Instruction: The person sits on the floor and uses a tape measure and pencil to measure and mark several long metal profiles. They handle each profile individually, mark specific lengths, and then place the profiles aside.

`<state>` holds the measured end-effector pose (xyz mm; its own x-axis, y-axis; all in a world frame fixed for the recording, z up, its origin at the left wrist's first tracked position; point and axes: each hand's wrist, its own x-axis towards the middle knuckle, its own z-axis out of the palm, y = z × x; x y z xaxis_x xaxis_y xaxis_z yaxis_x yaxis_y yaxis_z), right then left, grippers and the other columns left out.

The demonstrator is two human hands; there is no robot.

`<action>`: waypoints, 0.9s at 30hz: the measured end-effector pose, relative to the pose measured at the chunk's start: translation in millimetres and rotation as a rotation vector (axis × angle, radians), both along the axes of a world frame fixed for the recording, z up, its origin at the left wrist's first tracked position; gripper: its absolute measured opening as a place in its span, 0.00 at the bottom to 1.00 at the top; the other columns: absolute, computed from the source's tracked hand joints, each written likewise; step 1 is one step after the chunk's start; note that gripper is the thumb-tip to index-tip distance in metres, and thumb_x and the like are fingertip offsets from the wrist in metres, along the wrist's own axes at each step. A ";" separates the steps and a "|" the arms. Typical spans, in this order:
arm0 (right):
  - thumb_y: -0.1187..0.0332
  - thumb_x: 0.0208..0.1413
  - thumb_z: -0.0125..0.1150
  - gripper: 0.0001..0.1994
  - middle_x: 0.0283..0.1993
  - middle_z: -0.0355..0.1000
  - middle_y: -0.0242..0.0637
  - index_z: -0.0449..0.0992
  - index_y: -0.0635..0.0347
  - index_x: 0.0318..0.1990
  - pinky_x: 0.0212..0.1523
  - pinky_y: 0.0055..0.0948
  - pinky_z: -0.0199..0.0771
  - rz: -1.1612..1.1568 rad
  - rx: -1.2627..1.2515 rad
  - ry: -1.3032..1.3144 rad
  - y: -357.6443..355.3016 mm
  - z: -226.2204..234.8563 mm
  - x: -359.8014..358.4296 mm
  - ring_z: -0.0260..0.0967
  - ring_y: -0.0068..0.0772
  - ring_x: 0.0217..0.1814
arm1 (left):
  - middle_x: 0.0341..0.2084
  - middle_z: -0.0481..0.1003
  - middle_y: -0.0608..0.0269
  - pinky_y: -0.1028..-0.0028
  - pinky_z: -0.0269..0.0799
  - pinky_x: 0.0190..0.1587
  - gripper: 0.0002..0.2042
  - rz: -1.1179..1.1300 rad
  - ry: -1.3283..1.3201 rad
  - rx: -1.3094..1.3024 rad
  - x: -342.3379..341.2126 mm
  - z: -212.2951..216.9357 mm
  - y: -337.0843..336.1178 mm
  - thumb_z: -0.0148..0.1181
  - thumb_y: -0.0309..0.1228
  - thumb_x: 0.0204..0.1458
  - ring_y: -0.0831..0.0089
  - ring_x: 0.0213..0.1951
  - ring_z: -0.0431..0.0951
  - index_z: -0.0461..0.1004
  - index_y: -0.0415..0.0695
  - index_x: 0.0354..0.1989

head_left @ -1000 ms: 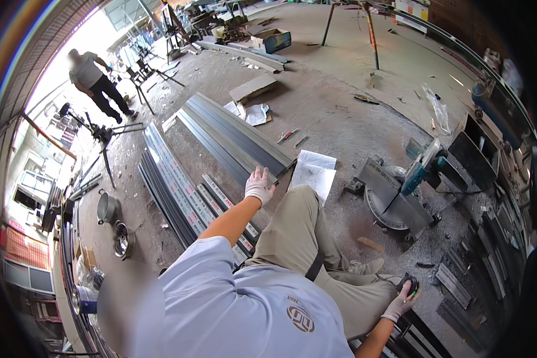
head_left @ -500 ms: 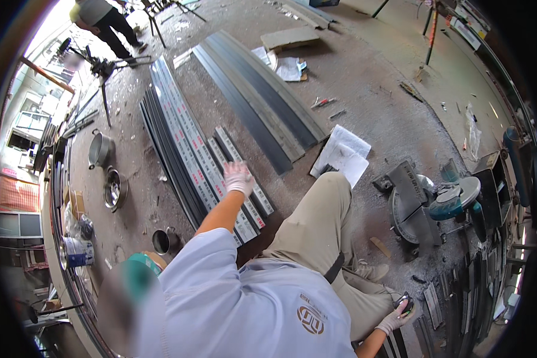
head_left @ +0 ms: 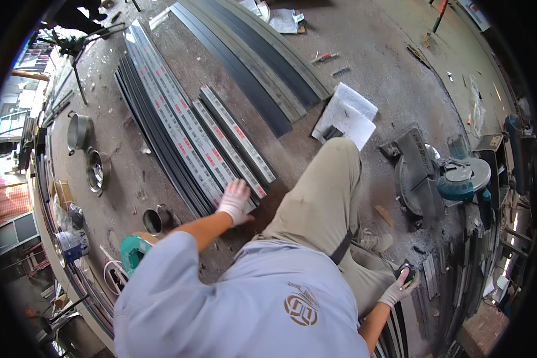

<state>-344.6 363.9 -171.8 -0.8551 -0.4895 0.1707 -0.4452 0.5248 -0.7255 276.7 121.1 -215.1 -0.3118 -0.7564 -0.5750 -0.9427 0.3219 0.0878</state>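
1. Two short metal strips (head_left: 237, 142) with pale protective film lie on the concrete floor (head_left: 394, 71) just ahead of the left hand (head_left: 234, 201); that gloved hand rests flat on their near ends, fingers spread apart, pressing down and gripping nothing
2. Beside them, to the left of the same hand, a longer bundle of film-covered and dark strips (head_left: 161, 113) runs away from the person; judging by how the near ends lie fairly level, the sorting or aligning seems partly done, with the short pieces not yet moved anywhere
3. Right hand (head_left: 400, 286), also gloved, is low by the person's hip, closed around a small dark object with a green part (head_left: 407, 273); what it is I cannot tell
4. Labels: the film on the strips carries a row of small red and grey marks along its length, repeated on each piece ahead of the left hand
5. Paper sheets (head_left: 347, 116), white and loosely folded, lie well beyond the knee, to the right of the left hand
6. Further right of both hands stands a chop saw (head_left: 441, 179) with a teal motor housing, no strip on it, so cutting looks to be still ahead
7. Left of the left hand sit round metal tins (head_left: 95, 170) and a teal tape reel (head_left: 134, 250)
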 end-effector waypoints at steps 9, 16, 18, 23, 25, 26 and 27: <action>0.55 0.66 0.67 0.34 0.72 0.66 0.52 0.66 0.71 0.70 0.77 0.40 0.57 0.138 0.141 -0.027 -26.1 18.3 46.5 0.62 0.46 0.75 | 0.71 0.62 0.41 0.44 0.37 0.80 0.34 -0.082 -0.313 -0.138 -28.0 -86.9 25.4 0.65 0.46 0.49 0.42 0.77 0.53 0.74 0.41 0.64; 0.58 0.66 0.68 0.34 0.71 0.66 0.54 0.63 0.71 0.71 0.74 0.40 0.63 0.158 0.091 -0.112 -17.2 -5.6 37.6 0.66 0.47 0.72 | 0.66 0.66 0.45 0.43 0.39 0.78 0.31 -0.022 -0.311 -0.179 -28.6 -93.4 28.9 0.65 0.45 0.49 0.46 0.75 0.56 0.74 0.42 0.62; 0.59 0.65 0.69 0.35 0.69 0.68 0.55 0.63 0.71 0.71 0.70 0.39 0.68 0.080 0.055 -0.236 -3.6 -20.1 34.6 0.69 0.47 0.68 | 0.60 0.70 0.49 0.41 0.46 0.75 0.25 -0.058 -0.268 -0.194 -38.8 -79.3 16.3 0.65 0.42 0.49 0.51 0.70 0.62 0.77 0.46 0.55; 0.54 0.57 0.75 0.35 0.52 0.80 0.52 0.69 0.62 0.68 0.55 0.41 0.78 0.186 0.256 -0.220 -74.6 -23.1 58.0 0.80 0.47 0.52 | 0.54 0.72 0.58 0.42 0.54 0.67 0.17 -0.009 -0.398 -0.158 -58.5 -73.7 11.2 0.55 0.40 0.61 0.58 0.65 0.64 0.78 0.49 0.54; 0.49 0.57 0.73 0.37 0.49 0.80 0.54 0.67 0.55 0.70 0.54 0.46 0.78 0.240 0.435 -0.153 -105.4 -17.0 61.1 0.79 0.56 0.52 | 0.58 0.71 0.58 0.37 0.50 0.70 0.18 0.010 -0.365 -0.292 -32.4 -121.6 30.0 0.53 0.40 0.64 0.58 0.68 0.61 0.76 0.47 0.58; 0.48 0.58 0.72 0.37 0.49 0.80 0.53 0.67 0.54 0.70 0.54 0.47 0.77 0.261 0.511 -0.192 -109.1 -23.7 58.2 0.79 0.57 0.53 | 0.60 0.71 0.59 0.35 0.47 0.71 0.18 -0.009 -0.389 -0.355 -29.4 -129.8 32.4 0.52 0.40 0.65 0.58 0.69 0.61 0.75 0.47 0.59; 0.47 0.59 0.71 0.36 0.49 0.80 0.53 0.67 0.54 0.70 0.54 0.47 0.77 0.271 0.569 -0.220 -115.8 -21.3 59.5 0.79 0.56 0.53 | 0.63 0.70 0.62 0.34 0.45 0.72 0.18 0.056 -0.387 -0.307 -28.5 -120.7 33.1 0.50 0.39 0.66 0.60 0.72 0.58 0.74 0.49 0.62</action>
